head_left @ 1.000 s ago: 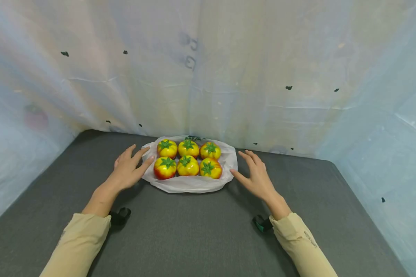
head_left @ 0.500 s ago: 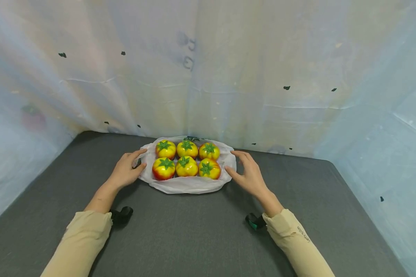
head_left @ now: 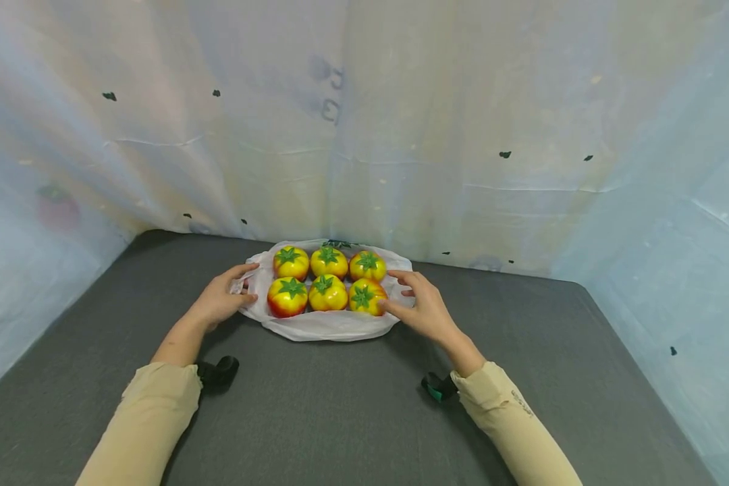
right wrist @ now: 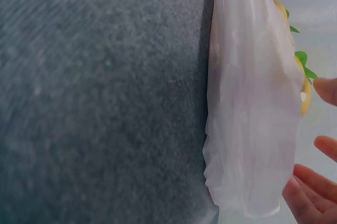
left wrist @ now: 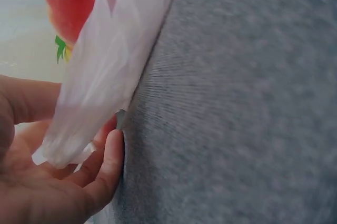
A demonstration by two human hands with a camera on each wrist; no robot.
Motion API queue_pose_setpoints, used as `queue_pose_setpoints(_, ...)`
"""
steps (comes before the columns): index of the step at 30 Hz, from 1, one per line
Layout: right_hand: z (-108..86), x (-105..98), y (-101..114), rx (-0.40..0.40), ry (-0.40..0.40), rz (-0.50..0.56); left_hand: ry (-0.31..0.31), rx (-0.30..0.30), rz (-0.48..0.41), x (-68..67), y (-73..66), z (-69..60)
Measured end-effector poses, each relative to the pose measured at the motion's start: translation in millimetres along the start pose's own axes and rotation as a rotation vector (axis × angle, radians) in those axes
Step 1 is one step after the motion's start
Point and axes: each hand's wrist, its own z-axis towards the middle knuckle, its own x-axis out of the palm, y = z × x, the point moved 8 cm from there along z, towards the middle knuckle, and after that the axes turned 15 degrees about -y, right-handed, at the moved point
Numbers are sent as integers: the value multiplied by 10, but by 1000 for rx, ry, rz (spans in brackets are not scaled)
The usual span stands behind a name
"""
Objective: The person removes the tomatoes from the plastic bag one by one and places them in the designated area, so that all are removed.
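Observation:
Several glossy yellow-red tomatoes [head_left: 329, 292] with green leaf tops sit in two rows in a white plastic bag [head_left: 325, 329], open at the top. My left hand [head_left: 221, 297] is at the bag's left end. In the left wrist view, its fingers curl round the bag's loose edge [left wrist: 68, 137]. Over the bag's right end, my right hand [head_left: 424, 307] has thumb and forefinger apart, on the right side of the front-right tomato [head_left: 364, 297]. Its thumb tip overlaps that tomato's edge in the head view; whether they touch I cannot tell.
A dark grey cloth-covered table [head_left: 328, 418] carries the bag near its back edge. Pale translucent sheeting [head_left: 413, 121] hangs behind and on both sides. Black straps [head_left: 219, 374] show at both wrists.
My right hand has moved left, from beside the bag to over its right end by the front-right tomato. The left hand has closed in on the bag's left edge. The tomatoes stay put.

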Motion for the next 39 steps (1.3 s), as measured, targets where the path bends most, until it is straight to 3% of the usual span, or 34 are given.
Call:
queue_pose_setpoints(6, 7, 104, 18, 4, 68, -4, 83, -102, -46, 20, 40, -19)
queue_pose_setpoints(9, 12, 148, 29, -7, 99, -8, 106, -124, -60, 27, 53, -35)
queue_pose_setpoints(21, -33, 283, 54, -27, 203, -8, 151, -112, -202, 39, 83, -85)
queue_pose_setpoints(33, -41, 302, -42, 92, 192, 30, 159, -116, -253, 55, 109, -93)
queue_pose_setpoints(39, -39, 282, -61, 103, 166, 27, 165, -117, -276, 58, 119, -94)
